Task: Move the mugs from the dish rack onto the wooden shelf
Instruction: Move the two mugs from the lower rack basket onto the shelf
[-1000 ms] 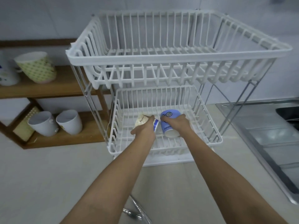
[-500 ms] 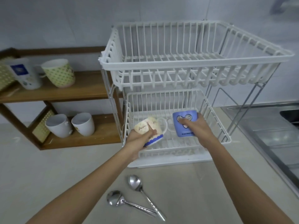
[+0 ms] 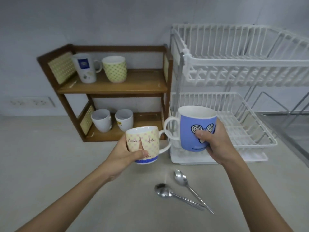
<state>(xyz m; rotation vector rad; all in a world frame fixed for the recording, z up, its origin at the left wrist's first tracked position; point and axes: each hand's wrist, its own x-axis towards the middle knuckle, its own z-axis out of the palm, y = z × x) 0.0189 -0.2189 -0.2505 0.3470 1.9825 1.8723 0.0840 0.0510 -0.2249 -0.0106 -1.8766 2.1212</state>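
My left hand (image 3: 123, 154) grips a yellow Paris mug (image 3: 144, 143) with a blue base, upright above the counter in front of the wooden shelf (image 3: 117, 86). My right hand (image 3: 215, 144) holds a blue mug (image 3: 195, 129) with spiral drawings, upright, in front of the white dish rack (image 3: 234, 77). Both rack tiers look bare. The shelf's upper board carries a tall white mug (image 3: 85, 67) and a green patterned mug (image 3: 114, 68). Two white mugs (image 3: 112, 120) stand on its lower board.
Two metal spoons (image 3: 180, 191) lie on the beige counter below my hands. A steel sink edge (image 3: 287, 131) runs along the right. A wall socket strip (image 3: 28, 102) sits left of the shelf.
Both hands lifted their mugs out of the rack's lower tier and turned them upright. The view swung left, so the shelf now sits in the middle.
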